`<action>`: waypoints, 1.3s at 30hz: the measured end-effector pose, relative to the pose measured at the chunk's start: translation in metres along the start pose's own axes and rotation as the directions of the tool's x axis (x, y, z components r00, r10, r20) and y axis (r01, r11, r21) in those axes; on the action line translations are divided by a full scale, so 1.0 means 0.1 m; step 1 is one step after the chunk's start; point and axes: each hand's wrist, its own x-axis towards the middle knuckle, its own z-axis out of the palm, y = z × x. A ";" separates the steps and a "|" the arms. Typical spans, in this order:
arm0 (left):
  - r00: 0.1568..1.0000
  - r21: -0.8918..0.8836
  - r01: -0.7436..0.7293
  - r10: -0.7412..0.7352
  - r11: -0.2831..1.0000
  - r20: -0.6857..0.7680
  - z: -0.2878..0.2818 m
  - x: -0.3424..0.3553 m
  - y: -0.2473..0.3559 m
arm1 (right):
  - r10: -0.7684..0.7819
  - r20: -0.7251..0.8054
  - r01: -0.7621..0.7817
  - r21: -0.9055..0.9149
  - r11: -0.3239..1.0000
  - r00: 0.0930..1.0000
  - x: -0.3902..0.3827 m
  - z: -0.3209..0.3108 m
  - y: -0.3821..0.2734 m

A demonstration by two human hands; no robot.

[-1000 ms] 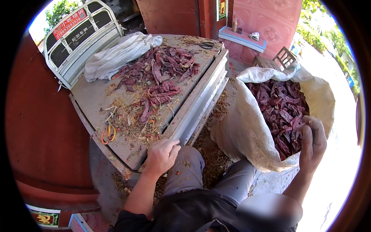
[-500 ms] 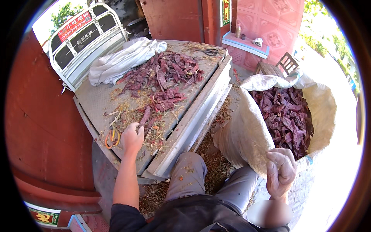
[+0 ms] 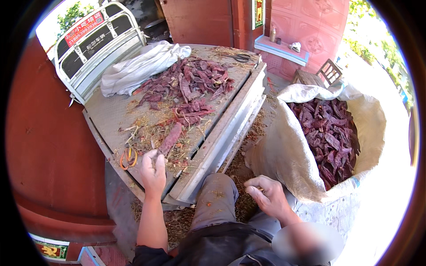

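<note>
Over the near edge of the flat truck bed, my left hand (image 3: pixel 153 175) pinches the lower end of a long dried red chili pepper (image 3: pixel 171 138), which points away from me. Beside that hand lie orange-handled scissors (image 3: pixel 129 158) among stem scraps. A pile of dried chili peppers (image 3: pixel 191 82) covers the middle of the bed. Above my lap, my right hand (image 3: pixel 268 197) is closed with its fingers curled; whatever may be in them is too small to make out. Right of it stands a large open woven sack (image 3: pixel 284 155) holding many dried chilies (image 3: pixel 328 137).
A white sack (image 3: pixel 137 68) lies crumpled behind the pile, by the white metal rack (image 3: pixel 100 44). Dark-handled scissors (image 3: pixel 242 57) rest at the bed's far corner. A wooden chair (image 3: pixel 326 73) stands behind the open sack. Plant debris (image 3: pixel 246 177) covers the ground between bed and sack.
My right hand has moved left from the sack's near rim to above my lap. My left hand has shifted slightly toward me, and the chili it holds now shows more fully.
</note>
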 end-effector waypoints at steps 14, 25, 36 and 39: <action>0.612 -0.173 -0.571 0.557 0.802 0.561 0.86 -1.10 0.76 | 0.387 0.275 -0.379 0.897 0.226 0.880 0.19 0.34 0.75; 0.739 -0.203 -0.238 0.313 0.950 0.597 0.89 -1.29 0.64 | 0.442 0.245 -0.388 0.881 0.271 0.863 0.14 0.28 0.71; 0.704 -0.025 -0.510 0.434 0.860 0.563 0.76 -1.07 0.64 | 0.458 0.266 -0.393 0.896 0.206 0.848 0.10 0.26 0.77; 0.731 0.208 -0.641 0.505 0.739 0.458 0.59 -0.61 0.57 | 0.494 0.246 -0.391 0.896 0.213 0.834 0.03 0.22 0.80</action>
